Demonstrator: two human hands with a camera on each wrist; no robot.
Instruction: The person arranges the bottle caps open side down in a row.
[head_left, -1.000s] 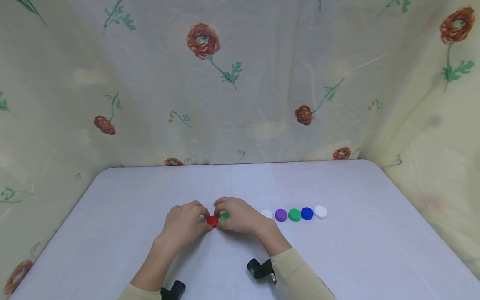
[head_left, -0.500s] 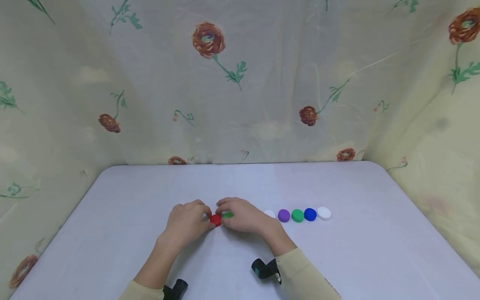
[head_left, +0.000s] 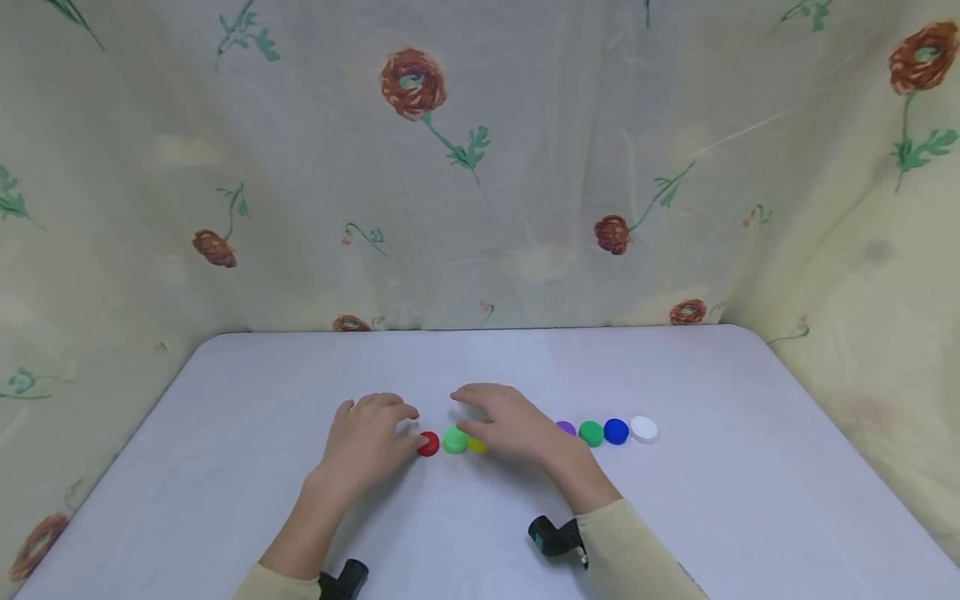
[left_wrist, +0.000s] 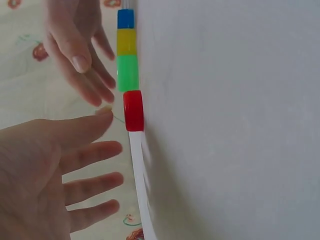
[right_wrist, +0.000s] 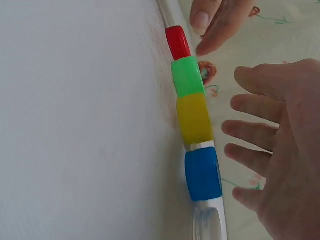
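Note:
A red bottle cap point(head_left: 430, 445) lies at the left end of a row of coloured caps on the white table. My left hand point(head_left: 366, 446) hovers beside it, fingers spread and holding nothing; in the left wrist view its thumb is just short of the cap. A light green cap point(head_left: 454, 440) and a yellow cap point(head_left: 477, 447) follow to the right. Over the yellow one is my right hand point(head_left: 517, 425), its fingers extended and apart from the caps. It hides a blue cap point(right_wrist: 203, 174) and a whitish cap point(right_wrist: 207, 225) from the head view.
Farther right the row goes on with a purple cap point(head_left: 567, 428), a darker green cap point(head_left: 591, 433), a dark blue cap point(head_left: 616, 431) and a white cap point(head_left: 643, 429). A flowered curtain point(head_left: 525, 167) surrounds the white table point(head_left: 285, 375) at the back and sides.
Both hands have let their fingers spread away from the caps. My right hand has moved right, uncovering the light green cap and part of the yellow one. The red cap stays at the left end.

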